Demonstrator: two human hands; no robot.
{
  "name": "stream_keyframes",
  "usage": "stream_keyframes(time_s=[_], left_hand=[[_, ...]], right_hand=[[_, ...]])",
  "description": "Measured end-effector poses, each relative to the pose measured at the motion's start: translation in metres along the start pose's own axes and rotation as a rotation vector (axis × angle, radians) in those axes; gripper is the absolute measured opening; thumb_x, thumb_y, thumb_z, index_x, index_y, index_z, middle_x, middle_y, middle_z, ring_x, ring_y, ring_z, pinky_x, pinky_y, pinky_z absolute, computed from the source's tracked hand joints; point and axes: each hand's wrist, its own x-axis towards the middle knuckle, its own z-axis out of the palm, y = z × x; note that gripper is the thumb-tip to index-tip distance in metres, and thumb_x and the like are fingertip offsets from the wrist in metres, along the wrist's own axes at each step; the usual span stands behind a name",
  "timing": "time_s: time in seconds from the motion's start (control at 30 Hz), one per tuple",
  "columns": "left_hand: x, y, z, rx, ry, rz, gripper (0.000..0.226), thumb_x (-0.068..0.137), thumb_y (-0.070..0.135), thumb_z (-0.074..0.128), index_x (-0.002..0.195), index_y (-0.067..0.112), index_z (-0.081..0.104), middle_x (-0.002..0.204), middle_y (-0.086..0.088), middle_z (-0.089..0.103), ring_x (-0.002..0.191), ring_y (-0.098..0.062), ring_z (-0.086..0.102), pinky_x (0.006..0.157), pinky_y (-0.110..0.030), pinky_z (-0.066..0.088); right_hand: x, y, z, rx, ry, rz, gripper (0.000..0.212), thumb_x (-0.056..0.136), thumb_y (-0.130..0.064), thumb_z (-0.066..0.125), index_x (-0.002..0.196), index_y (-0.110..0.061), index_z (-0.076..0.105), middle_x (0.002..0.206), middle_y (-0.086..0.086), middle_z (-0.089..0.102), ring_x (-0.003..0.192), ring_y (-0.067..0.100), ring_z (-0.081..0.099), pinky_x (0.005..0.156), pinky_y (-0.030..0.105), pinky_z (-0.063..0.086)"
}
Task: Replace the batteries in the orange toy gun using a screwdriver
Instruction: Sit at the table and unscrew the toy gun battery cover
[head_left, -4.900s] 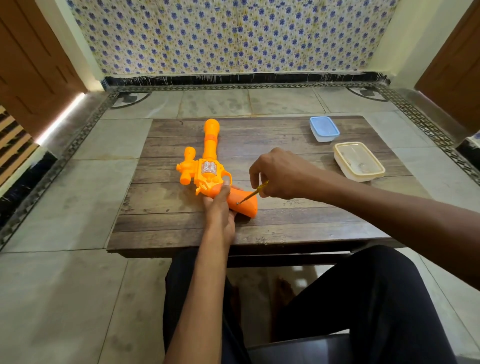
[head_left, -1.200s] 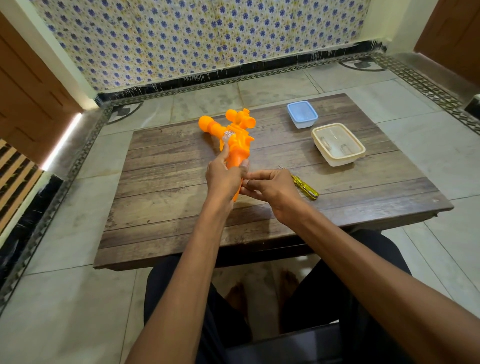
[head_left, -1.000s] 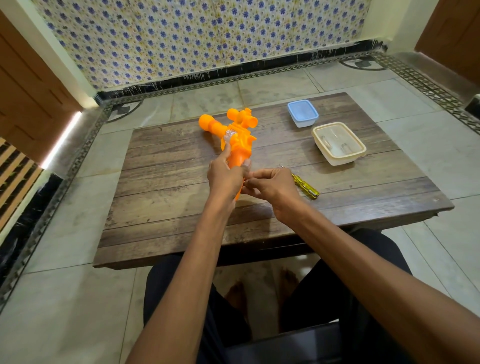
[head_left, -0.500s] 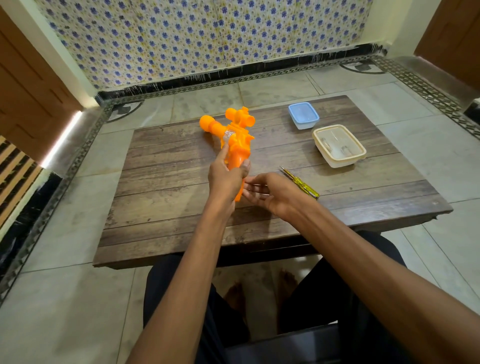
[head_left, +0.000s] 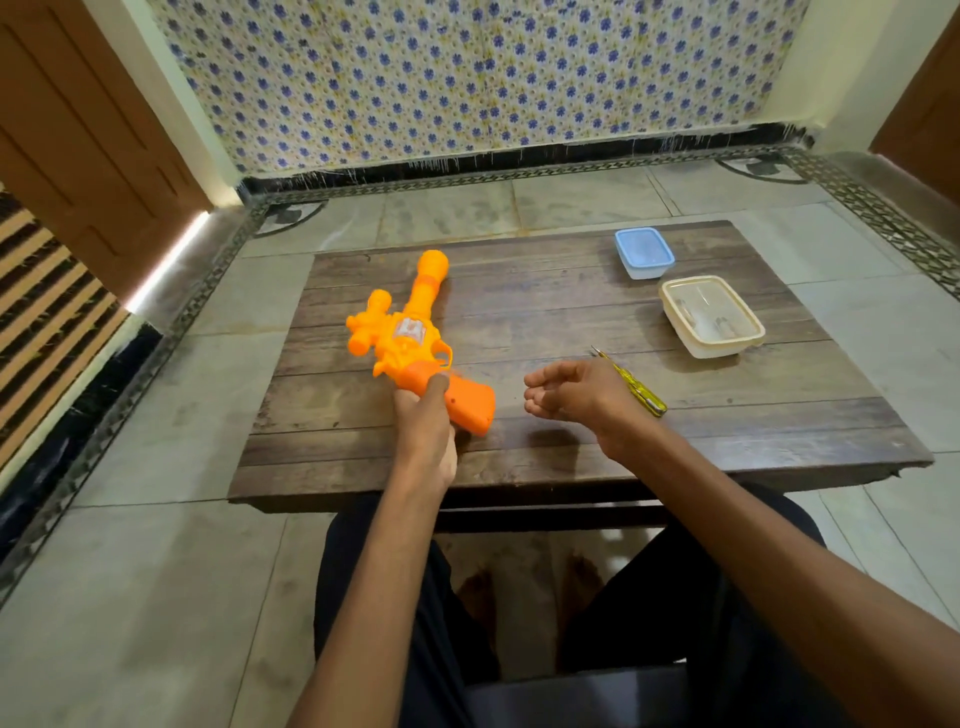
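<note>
Head view. Lying left of centre on brown wooden plank table (head_left: 737, 415): orange moulded-plastic toy gun (head_left: 410, 332), handle gripped by left hand (head_left: 423, 421). Right hand (head_left: 571, 389) hovering, fingers loosely curled, seemingly empty. Yellow-handled screwdriver (head_left: 641, 395) just behind. Probably light, rigid, slick; best held round handle.

The orange toy gun (head_left: 410, 343) is laid flat on its side on the wooden table (head_left: 727, 415), barrel pointed at the far edge and the chunky grip angled back to the near right. It's gripped at the top of the handle by the left hand (head_left: 423, 415). One small dark hole can be seen on the grip. The screwdriver (head_left: 641, 395), with a yellow see-through handle and thin metal shaft, is left lying flat well to the gun's right, tip aimed away.
</note>
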Motion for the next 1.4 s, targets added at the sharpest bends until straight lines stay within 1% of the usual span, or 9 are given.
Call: stream_keyframes(time_s=[0.07,0.23,0.47,0.7,0.87,1.0,1.1,1.2,1.4], left_hand=[[0.0,-0.003,-0.005,-0.019,0.011,-0.042,0.015,0.099,0.004,0.05,0.11,0.015,0.049,0.108,-0.011,0.062,0.091,-0.016,0.062,0.071,-0.029,0.051],[-0.005,-0.007,-0.001,-0.082,-0.01,-0.118,0.025,0.101,0.006,0.053,0.123,0.013,0.044,0.125,-0.007,0.056,0.113,-0.019,0.057,0.094,-0.047,0.048],[0.0,-0.012,-0.003,-0.028,0.071,-0.195,0.052,0.092,0.007,0.067,0.139,0.007,0.044,0.128,-0.005,0.055,0.111,-0.017,0.053,0.09,-0.044,0.049],[0.008,-0.015,-0.005,0.134,0.127,-0.13,0.045,0.078,0.014,0.081,0.116,0.02,0.057,0.115,-0.005,0.065,0.103,-0.022,0.064,0.085,-0.046,0.059],[0.006,-0.008,-0.002,0.316,0.154,-0.114,0.047,0.072,0.022,0.084,0.11,0.023,0.056,0.113,-0.007,0.066,0.101,-0.027,0.066,0.086,-0.05,0.059],[-0.001,-0.004,0.001,0.292,0.142,-0.105,0.051,0.079,0.015,0.081,0.123,0.015,0.057,0.112,-0.006,0.06,0.098,-0.024,0.06,0.082,-0.044,0.059],[0.0,-0.005,0.001,0.295,0.153,-0.104,0.054,0.08,0.014,0.08,0.128,0.011,0.056,0.114,-0.007,0.058,0.098,-0.023,0.059,0.081,-0.042,0.058],[0.0,-0.008,0.002,0.29,0.154,-0.094,0.056,0.079,0.015,0.08,0.129,0.011,0.055,0.117,-0.008,0.059,0.1,-0.023,0.06,0.08,-0.038,0.057],[0.005,-0.012,0.001,0.263,0.145,-0.066,0.052,0.082,0.012,0.077,0.129,0.013,0.054,0.115,-0.004,0.057,0.102,-0.02,0.058,0.083,-0.038,0.055]], right_hand=[[0.002,0.0,0.003,-0.008,0.036,-0.03,0.018,0.084,0.016,0.062,0.094,0.004,0.069,0.094,0.022,0.067,0.088,0.032,0.071,0.065,0.023,0.059],[0.003,0.002,0.005,-0.051,0.025,-0.034,0.017,0.083,0.018,0.06,0.094,0.009,0.069,0.092,0.026,0.068,0.086,0.033,0.072,0.063,0.022,0.059],[0.004,0.006,0.005,-0.082,0.056,-0.036,0.014,0.085,0.011,0.065,0.097,0.006,0.071,0.094,0.023,0.071,0.083,0.029,0.072,0.07,0.026,0.061],[-0.002,0.006,-0.006,-0.176,0.131,-0.101,0.012,0.081,0.01,0.069,0.093,0.009,0.07,0.086,0.025,0.072,0.076,0.031,0.073,0.07,0.032,0.063],[-0.01,0.008,-0.033,-0.387,0.239,-0.192,0.006,0.079,-0.007,0.08,0.083,-0.011,0.077,0.07,0.004,0.074,0.065,0.017,0.073,0.07,0.03,0.061],[-0.019,0.008,-0.075,-0.482,0.372,-0.261,0.007,0.077,-0.016,0.083,0.08,-0.02,0.08,0.061,-0.009,0.063,0.062,0.007,0.06,0.071,0.03,0.057],[-0.017,0.011,-0.113,-0.569,0.478,-0.242,0.007,0.076,-0.016,0.081,0.082,-0.02,0.08,0.066,-0.004,0.069,0.069,0.012,0.067,0.077,0.033,0.057],[-0.014,0.014,-0.143,-0.686,0.576,-0.228,0.007,0.08,-0.016,0.076,0.085,-0.018,0.08,0.077,0.0,0.073,0.079,0.016,0.068,0.077,0.026,0.05],[-0.002,0.021,-0.159,-0.783,0.574,-0.182,0.012,0.081,-0.012,0.069,0.083,-0.02,0.078,0.089,0.001,0.074,0.089,0.021,0.066,0.075,0.024,0.043]])
